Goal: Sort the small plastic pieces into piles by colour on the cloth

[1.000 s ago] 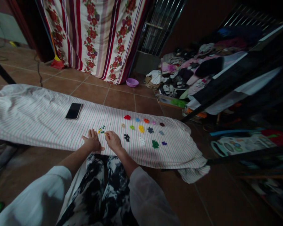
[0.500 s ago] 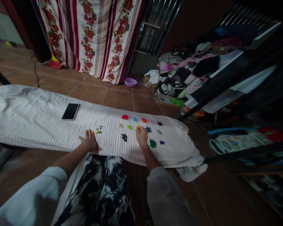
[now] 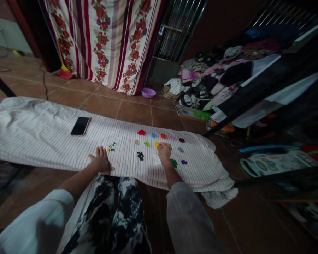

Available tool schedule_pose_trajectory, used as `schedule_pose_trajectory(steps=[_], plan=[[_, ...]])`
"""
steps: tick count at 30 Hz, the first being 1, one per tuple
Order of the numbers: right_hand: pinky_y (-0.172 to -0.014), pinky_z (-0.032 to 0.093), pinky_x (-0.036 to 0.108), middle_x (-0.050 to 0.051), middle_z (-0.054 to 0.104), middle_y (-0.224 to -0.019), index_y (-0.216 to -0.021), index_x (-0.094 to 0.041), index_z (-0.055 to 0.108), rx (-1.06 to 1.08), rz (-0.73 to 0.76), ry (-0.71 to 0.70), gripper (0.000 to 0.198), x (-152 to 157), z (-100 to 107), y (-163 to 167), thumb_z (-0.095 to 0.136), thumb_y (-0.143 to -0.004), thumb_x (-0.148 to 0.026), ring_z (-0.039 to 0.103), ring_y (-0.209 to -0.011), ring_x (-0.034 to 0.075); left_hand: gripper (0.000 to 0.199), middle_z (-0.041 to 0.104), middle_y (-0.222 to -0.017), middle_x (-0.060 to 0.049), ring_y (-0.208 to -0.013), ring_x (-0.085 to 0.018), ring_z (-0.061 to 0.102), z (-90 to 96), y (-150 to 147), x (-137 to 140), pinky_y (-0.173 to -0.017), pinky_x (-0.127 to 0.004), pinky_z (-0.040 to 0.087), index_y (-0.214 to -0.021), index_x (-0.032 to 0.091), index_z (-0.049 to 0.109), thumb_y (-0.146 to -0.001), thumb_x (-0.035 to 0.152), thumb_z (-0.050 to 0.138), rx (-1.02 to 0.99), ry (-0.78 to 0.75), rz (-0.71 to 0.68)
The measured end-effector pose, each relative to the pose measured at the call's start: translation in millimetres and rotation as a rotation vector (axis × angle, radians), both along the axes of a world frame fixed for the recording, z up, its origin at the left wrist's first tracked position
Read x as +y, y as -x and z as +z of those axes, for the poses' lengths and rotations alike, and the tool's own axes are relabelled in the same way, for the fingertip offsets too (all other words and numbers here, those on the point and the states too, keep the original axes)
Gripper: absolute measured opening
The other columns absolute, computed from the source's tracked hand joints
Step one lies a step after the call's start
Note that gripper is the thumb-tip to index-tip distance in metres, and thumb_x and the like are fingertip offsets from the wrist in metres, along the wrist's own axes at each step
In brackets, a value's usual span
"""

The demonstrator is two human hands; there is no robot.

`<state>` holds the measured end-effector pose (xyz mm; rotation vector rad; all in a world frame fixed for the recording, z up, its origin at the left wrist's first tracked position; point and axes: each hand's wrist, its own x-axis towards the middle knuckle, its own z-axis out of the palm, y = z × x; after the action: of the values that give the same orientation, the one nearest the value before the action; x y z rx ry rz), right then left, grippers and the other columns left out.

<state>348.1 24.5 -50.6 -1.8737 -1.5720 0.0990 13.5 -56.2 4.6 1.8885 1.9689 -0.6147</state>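
My left hand rests open on the striped cloth, fingers spread. Just beyond its fingertips lies a small mix of yellow and green pieces. My right hand has its fingers drawn together beside a yellow pile; anything between them is too small to make out. This hand partly hides a white pile, a green pile and a dark grey pile behind it. Around it are red, lime, black, orange and purple piles.
A phone lies on the cloth, left of the pieces. Further piles are light blue, pink, brown, beige and grey. A purple basin stands on the tiled floor by the curtain.
My right hand has shifted slightly right, off the yellow pile, uncovering it and part of the white pile. My left hand stays put. The view has moved a little.
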Motion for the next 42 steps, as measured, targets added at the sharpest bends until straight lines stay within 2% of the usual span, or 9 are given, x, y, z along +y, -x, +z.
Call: schedule_pose_trajectory(steps=[7,16,23,31,37,42], plan=[[-0.083,0.04,0.03,0.009,0.057,-0.088,-0.086,-0.016,0.066,-0.009,-0.017,0.037,0.023,-1,4,3,0.047,-0.076,-0.022,0.05,-0.086,0.019,0.113,-0.011,-0.148,-0.025,-0.136,-0.041,-0.013,-4.1,1,1,-0.097,-0.071,0.016,-0.143,-0.001,0.002,-0.066,0.068,0.047,-0.015,-0.017,-0.001],[-0.087,0.039,0.03,0.01,0.057,-0.09,-0.087,-0.014,0.067,-0.025,0.005,0.0,0.025,-2,7,3,0.044,-0.078,-0.019,0.049,-0.089,0.019,0.112,-0.012,-0.148,-0.024,-0.136,-0.04,-0.013,-6.6,2,2,-0.098,-0.07,0.015,-0.143,-0.001,0.001,-0.067,0.069,0.045,-0.006,-0.006,0.006],[-0.084,0.041,0.03,0.009,0.055,-0.095,-0.085,-0.016,0.068,0.0,0.04,-0.046,0.027,-3,14,25,0.042,-0.08,-0.019,0.051,-0.088,0.018,0.112,-0.014,-0.148,-0.023,-0.136,-0.039,-0.015,-14.3,5,4,-0.098,-0.07,0.015,-0.143,0.0,-0.002,-0.067,0.067,0.047,-0.006,-0.011,0.006],[-0.088,0.042,0.032,0.008,0.057,-0.099,-0.089,-0.019,0.068,0.049,0.21,-0.066,0.028,-4,24,81,0.041,-0.082,-0.018,0.053,-0.094,0.019,0.115,-0.015,-0.147,-0.022,-0.135,-0.04,-0.017,-10.1,4,5,-0.098,-0.071,0.013,-0.143,0.001,-0.001,-0.064,0.066,0.05,-0.015,0.003,0.022],[-0.086,0.042,0.028,0.005,0.06,-0.092,-0.096,-0.02,0.067,0.051,0.524,0.012,0.026,-17,27,150,0.044,-0.084,-0.018,0.055,-0.09,0.016,0.115,-0.016,-0.147,-0.022,-0.136,-0.039,-0.017,-8.2,5,4,-0.099,-0.071,0.013,-0.143,0.001,-0.002,-0.066,0.07,0.048,-0.007,0.012,0.02],[-0.085,0.041,0.026,0.004,0.061,-0.093,-0.097,-0.023,0.066,-0.004,0.639,0.132,0.021,-26,27,205,0.048,-0.087,-0.024,0.054,-0.091,0.015,0.113,-0.012,-0.149,-0.022,-0.135,-0.04,-0.017,-15.7,6,3,-0.1,-0.07,0.012,-0.144,0.003,0.002,-0.065,0.069,0.048,-0.025,-0.059,0.023]])
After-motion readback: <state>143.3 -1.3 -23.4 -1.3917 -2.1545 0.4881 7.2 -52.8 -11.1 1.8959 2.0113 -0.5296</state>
